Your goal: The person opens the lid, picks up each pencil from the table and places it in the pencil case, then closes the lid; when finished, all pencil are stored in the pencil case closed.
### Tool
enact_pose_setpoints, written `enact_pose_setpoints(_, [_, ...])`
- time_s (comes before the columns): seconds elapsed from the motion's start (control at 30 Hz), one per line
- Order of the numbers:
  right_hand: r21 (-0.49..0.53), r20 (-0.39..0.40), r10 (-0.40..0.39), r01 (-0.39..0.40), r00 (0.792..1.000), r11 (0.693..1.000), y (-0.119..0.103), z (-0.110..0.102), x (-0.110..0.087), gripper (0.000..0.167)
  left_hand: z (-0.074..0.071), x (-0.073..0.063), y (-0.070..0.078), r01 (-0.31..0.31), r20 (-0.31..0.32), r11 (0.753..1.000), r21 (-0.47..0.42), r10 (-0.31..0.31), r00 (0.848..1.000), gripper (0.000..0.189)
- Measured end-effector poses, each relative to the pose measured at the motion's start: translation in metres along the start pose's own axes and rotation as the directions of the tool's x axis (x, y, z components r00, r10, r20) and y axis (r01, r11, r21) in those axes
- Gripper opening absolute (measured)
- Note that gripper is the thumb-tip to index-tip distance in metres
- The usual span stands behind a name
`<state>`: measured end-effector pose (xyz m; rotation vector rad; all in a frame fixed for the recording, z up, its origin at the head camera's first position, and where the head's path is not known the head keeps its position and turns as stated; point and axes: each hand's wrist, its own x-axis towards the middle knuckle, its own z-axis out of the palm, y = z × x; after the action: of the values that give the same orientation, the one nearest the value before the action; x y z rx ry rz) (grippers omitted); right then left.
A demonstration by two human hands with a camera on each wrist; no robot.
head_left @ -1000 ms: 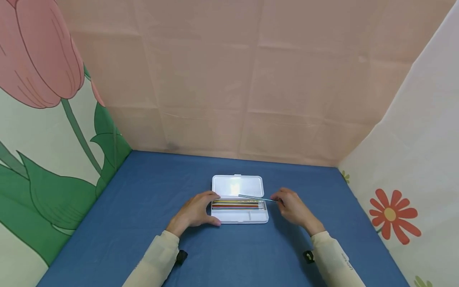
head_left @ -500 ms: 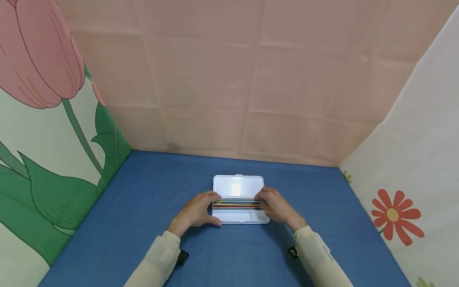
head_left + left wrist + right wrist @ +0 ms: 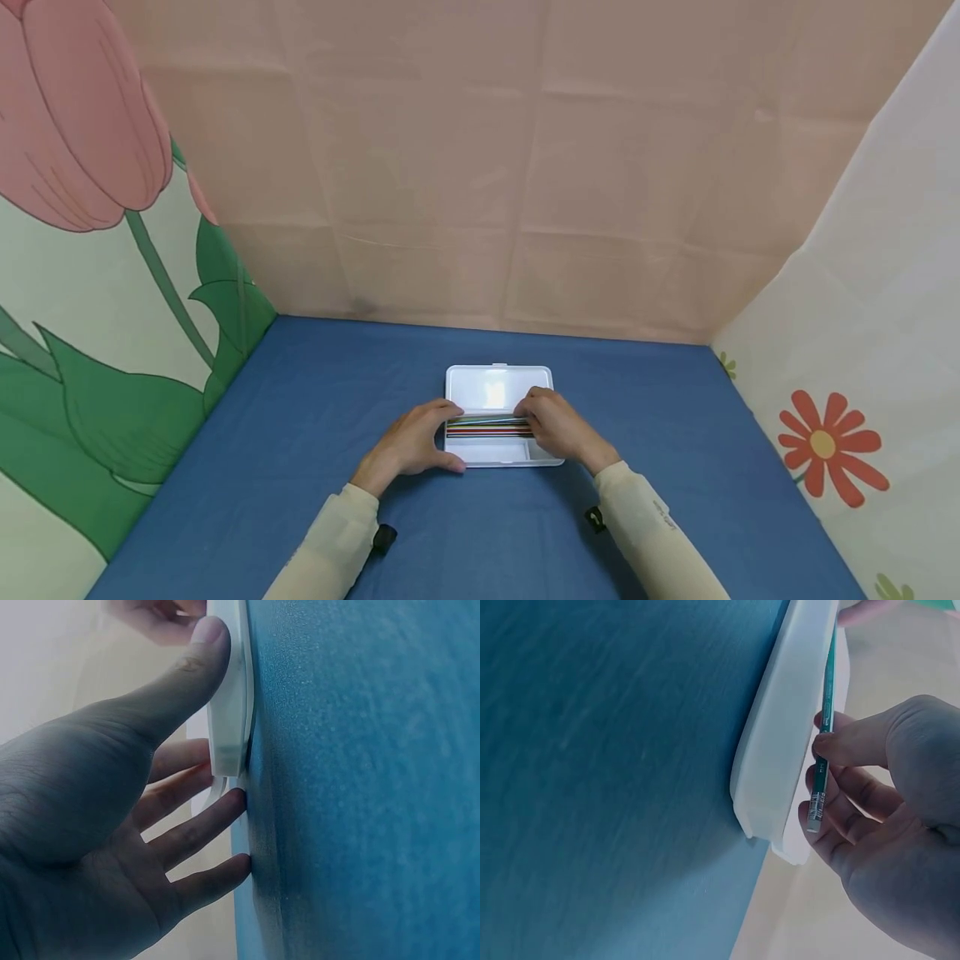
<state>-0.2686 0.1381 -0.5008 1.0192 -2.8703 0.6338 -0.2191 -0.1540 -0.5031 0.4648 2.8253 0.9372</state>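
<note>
A white plastic pencil case (image 3: 487, 454) lies unfolded on the blue cloth, its lid (image 3: 472, 387) tipped back on the far side. Several coloured pencils (image 3: 480, 432) lie lengthwise in its rear compartment. At the case's left end, my left hand (image 3: 411, 439) grips it, thumb on the front side and fingers toward the back. My right hand (image 3: 562, 429) is over the right part of the case and pinches a green pencil (image 3: 828, 705) between thumb and fingers. The pencil's white eraser end points back toward my palm in the right wrist view; its far end is hidden there.
Blue cloth (image 3: 315, 400) covers the table around the case. A beige sheet (image 3: 420, 167) rises behind it. Flower-printed sheets stand on the left (image 3: 172, 350) and right (image 3: 840, 333). A dark strap-like device (image 3: 384, 539) shows by the left sleeve.
My right hand has moved left with the pencil, from beyond the case's right end to above its rear compartment. My left hand has stayed on the left end.
</note>
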Motion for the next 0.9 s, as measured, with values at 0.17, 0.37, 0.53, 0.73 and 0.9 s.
enact_pose_setpoints(0.17, [-0.001,0.02,0.018,-0.018,1.0,1.0,-0.002,0.001,0.003,0.027,0.0,0.001,-0.001,-0.009,-0.002,1.0,0.003,0.009,1.0,0.089])
enact_pose_setpoints(0.37, [0.005,0.025,0.031,-0.031,0.999,1.0,-0.001,0.003,0.003,0.026,0.0,0.001,-0.003,-0.005,0.001,1.0,0.009,0.005,1.0,0.089])
enact_pose_setpoints(0.53, [0.024,0.005,0.028,-0.028,1.0,0.999,0.0,0.003,0.002,0.024,0.0,0.001,-0.002,0.007,0.007,1.0,0.013,-0.007,1.0,0.09])
enact_pose_setpoints(0.73, [0.089,-0.097,0.065,-0.057,0.993,0.994,0.006,0.0,0.0,0.023,0.0,0.002,-0.003,0.007,0.002,1.0,0.026,-0.007,1.0,0.091])
enact_pose_setpoints(0.9, [0.197,-0.209,0.181,-0.14,0.961,0.97,0.017,-0.004,-0.004,0.028,0.0,0.001,-0.002,0.004,-0.002,1.0,0.024,-0.004,1.0,0.091])
